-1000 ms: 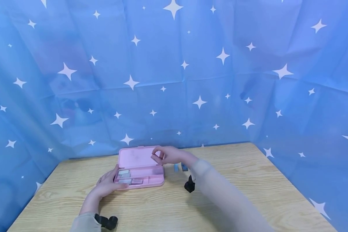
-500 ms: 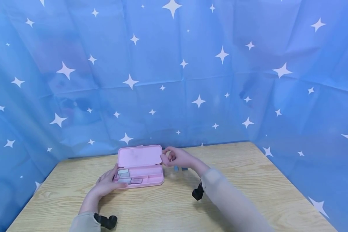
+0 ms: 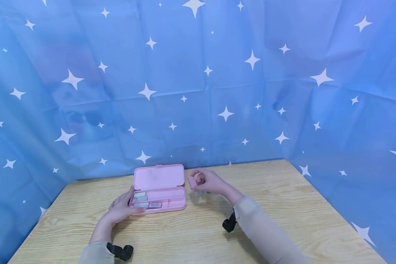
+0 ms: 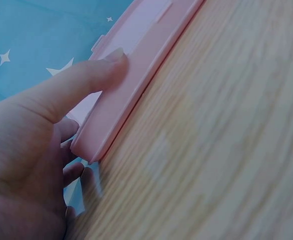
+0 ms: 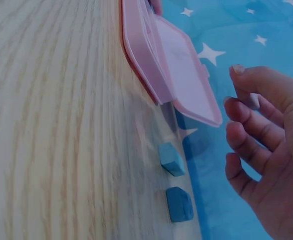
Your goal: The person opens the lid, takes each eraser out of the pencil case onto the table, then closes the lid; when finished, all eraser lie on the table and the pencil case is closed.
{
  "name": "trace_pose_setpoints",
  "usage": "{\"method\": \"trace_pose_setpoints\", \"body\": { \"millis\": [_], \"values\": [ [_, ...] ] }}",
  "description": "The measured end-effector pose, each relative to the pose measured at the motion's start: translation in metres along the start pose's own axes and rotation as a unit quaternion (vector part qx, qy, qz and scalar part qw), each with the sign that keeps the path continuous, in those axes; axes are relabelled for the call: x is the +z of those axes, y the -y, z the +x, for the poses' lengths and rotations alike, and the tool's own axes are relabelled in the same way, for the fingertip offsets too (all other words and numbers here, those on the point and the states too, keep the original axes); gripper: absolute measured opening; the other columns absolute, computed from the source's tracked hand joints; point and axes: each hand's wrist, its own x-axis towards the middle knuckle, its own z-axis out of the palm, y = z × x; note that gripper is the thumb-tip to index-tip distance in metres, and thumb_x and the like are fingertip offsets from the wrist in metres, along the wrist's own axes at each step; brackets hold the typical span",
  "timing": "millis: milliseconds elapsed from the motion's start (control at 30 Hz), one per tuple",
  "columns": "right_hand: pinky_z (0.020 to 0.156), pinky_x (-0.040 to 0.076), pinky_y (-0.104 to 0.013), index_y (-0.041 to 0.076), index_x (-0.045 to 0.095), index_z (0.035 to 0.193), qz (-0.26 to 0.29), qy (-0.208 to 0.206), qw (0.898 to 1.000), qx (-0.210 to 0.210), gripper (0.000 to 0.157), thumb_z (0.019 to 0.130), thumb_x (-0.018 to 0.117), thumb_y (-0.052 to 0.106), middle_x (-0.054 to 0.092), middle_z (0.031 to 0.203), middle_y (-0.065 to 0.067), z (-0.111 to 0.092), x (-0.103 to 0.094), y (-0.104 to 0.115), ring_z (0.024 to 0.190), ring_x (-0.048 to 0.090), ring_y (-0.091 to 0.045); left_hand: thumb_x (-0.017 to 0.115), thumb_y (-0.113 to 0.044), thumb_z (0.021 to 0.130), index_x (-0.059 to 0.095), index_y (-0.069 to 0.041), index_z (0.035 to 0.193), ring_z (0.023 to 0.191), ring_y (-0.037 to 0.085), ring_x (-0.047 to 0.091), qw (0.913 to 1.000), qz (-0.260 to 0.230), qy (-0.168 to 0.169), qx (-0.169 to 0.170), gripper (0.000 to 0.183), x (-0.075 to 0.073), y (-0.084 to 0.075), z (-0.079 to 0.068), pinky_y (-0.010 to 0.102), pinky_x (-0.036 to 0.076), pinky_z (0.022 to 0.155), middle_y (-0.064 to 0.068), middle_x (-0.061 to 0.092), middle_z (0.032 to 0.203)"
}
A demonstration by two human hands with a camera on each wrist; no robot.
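A pink pencil case (image 3: 176, 204) lies with its lid (image 3: 159, 177) raised toward the curtain. My left hand (image 3: 121, 207) grips its left end, thumb over the front wall and the other fingers round the side, as the left wrist view shows. Several pale erasers (image 3: 140, 197) and a mauve eraser (image 3: 155, 205) fill the left part of its compartments. Just right of the lid, my right hand (image 3: 208, 181) pinches a pink eraser (image 3: 192, 182) between thumb and forefinger; in the right wrist view it is mostly covered by the fingers.
A light blue eraser (image 5: 171, 159) and a darker blue eraser (image 5: 179, 204) lie on the wooden table (image 3: 171, 238) beneath my right hand, right of the case. A blue curtain (image 3: 198, 91) with white stars hangs behind the table's far edge.
My right hand has moved right with the pink eraser, from in front of the lid to beside it. My left hand and the pencil case have stayed in place.
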Motion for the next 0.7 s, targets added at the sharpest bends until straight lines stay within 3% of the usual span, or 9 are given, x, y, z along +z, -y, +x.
{"method": "trace_pose_setpoints", "body": {
  "millis": [400,700],
  "values": [
    [0.061,0.048,-0.032,0.013,0.058,0.117,-0.044,-0.022,0.998,0.037,0.041,0.082,0.078,0.018,0.06,0.081,-0.002,-0.021,-0.028,-0.01,0.069,0.055,-0.017,0.078,-0.046,0.076,0.005,-0.005,0.155,0.138,0.054,0.003,0.9999,0.01,0.003,0.006,0.115,0.002,-0.001,0.002,0.068,0.0,0.106,0.032,0.011,0.155],
    [0.067,0.048,-0.035,0.012,0.058,0.121,-0.068,-0.029,0.995,0.062,0.044,0.083,0.077,0.019,0.06,0.084,-0.002,-0.035,-0.048,-0.018,0.075,0.057,-0.019,0.078,-0.048,0.075,0.004,-0.006,0.155,0.138,0.054,0.003,1.0,0.007,0.002,-0.003,0.117,0.001,0.0,0.001,0.069,-0.001,0.106,0.032,0.01,0.154]
  ]
}}
